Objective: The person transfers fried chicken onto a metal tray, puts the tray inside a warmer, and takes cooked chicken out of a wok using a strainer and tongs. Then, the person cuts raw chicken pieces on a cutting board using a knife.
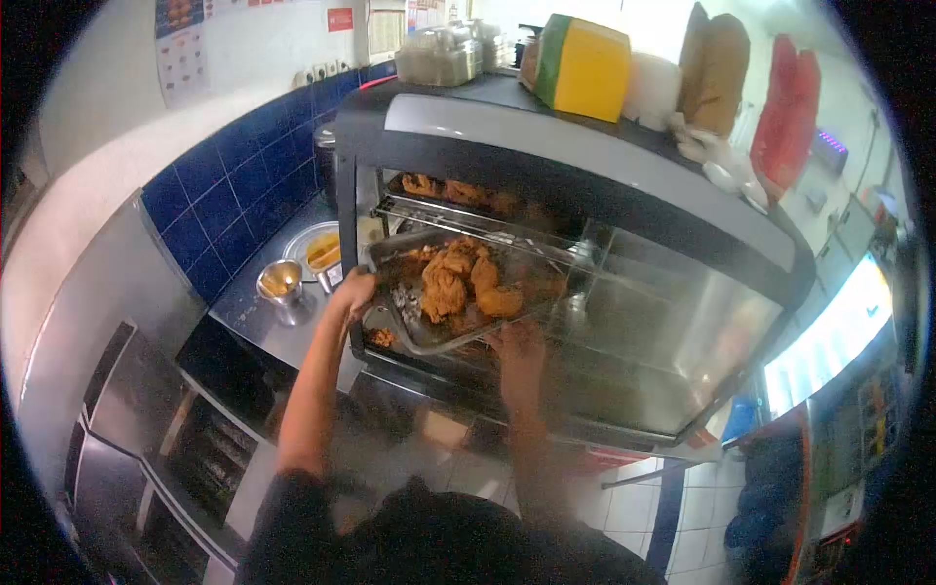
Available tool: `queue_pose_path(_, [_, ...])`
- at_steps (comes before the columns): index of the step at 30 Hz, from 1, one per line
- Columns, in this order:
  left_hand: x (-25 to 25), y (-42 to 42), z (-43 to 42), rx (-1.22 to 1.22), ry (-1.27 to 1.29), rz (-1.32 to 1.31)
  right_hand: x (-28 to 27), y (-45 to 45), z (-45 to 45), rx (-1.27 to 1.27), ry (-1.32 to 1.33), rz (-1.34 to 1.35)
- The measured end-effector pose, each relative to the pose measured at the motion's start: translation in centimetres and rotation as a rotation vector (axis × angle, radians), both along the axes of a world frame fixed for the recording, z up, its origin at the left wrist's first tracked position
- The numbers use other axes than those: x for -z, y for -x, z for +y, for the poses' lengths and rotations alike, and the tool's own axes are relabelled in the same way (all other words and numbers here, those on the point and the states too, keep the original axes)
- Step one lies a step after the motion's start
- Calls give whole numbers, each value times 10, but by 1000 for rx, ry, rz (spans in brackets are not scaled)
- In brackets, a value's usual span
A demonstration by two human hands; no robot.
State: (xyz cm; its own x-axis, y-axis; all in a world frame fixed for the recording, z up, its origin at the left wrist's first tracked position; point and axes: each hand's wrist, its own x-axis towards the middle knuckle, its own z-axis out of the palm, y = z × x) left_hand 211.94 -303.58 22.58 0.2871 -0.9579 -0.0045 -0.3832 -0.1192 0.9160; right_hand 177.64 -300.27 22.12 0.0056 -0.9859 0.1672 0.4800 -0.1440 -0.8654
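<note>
A metal tray [450, 344] of browned fried chicken [447, 283] sits tilted in the opening of a glass-fronted display cabinet [604, 161]. My left hand [358, 290] is closed on the tray's left edge. At the front edge, toward the right, my right hand [517, 339] grips the tray; its fingers are partly hidden under the rim, and the view there is hazy. Dark crumbs and pale patches show on the tray's bare left part. Behind and above it, more fried pieces [424, 183] rest on an upper rack.
On the steel counter at left stand a metal cup [283, 285] and a round plate [314, 249] with yellow-orange contents. Crumbs [381, 336] lie on the cabinet's floor. A yellow and green box [583, 66] and plastic containers [439, 56] stand on top. White tiled floor [634, 507] shows below right.
</note>
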Motion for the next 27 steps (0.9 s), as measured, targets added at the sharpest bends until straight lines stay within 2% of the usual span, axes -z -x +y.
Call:
queue_pose_path(2, [-7, 10, -11, -135, 109, 127, 15, -9, -13, -74, -42, -58])
queue_pose_path(3, [-21, 26, -4, -148, 110, 137, 39, -14, -36, 15, 143, 177])
queue_pose_path(4, [-39, 47, 13, -248, 209, 45, 46, -13, -45, 42, 240, 300])
queue_pose_path(5, [-38, 52, 20, -283, 304, 6, 52, -13, -54, 79, 337, 416])
queue_pose_path(6, [-36, 58, 27, -319, 397, -38, 43, -10, -59, 27, 99, 265])
queue_pose_path(8, [-2, 57, 31, -253, 387, -179, 32, -6, -56, -36, -161, 122])
queue_pose_path(9, [15, 56, 33, -221, 385, -248, 29, -5, -55, 0, -108, 136])
queue_pose_path(11, [-12, 65, 39, -127, 216, -267, 14, -4, -37, 44, -80, 179])
queue_pose_path(12, [-11, 61, 32, -123, 209, -252, -2, -10, -30, 24, -140, 15])
queue_pose_path(13, [-12, 58, 23, -144, 299, -153, -9, -14, -29, 6, -198, -154])
queue_pose_path(14, [-14, 54, 16, -165, 391, -58, 7, -12, -34, 11, -202, -149])
queue_pose_path(15, [-15, 50, 11, -162, 388, -55, 35, -6, -42, -13, -39, -34])
queue_pose_path(17, [-27, 51, 10, -194, 281, 199, 42, -7, -46, -43, 119, 85])
queue_pose_path(20, [-23, 56, 5, -278, 289, 528, 6, -9, -42, 40, -43, 72])
queue_pose_path(21, [-5, 51, -2, -272, 270, 534, 5, -3, -44, 166, 359, 604])
queue_pose_path(23, [15, 44, -16, -187, 286, 186, -5, -2, -33, 287, 752, 1142])
queue_pose_path(24, [7, 44, -18, -144, 291, 48, -19, -10, -24, 192, 403, 1096])
queue_pose_path(25, [2, 44, -27, -123, 299, 52, -18, -15, -26, 162, 226, 1062])
queue_pose_path(26, [-1, 43, -34, -139, 233, 169, -16, -21, -28, 140, 50, 1024])
queue_pose_path(27, [-4, 43, -40, -145, 153, 278, 8, -23, -38, 55, 90, 599])
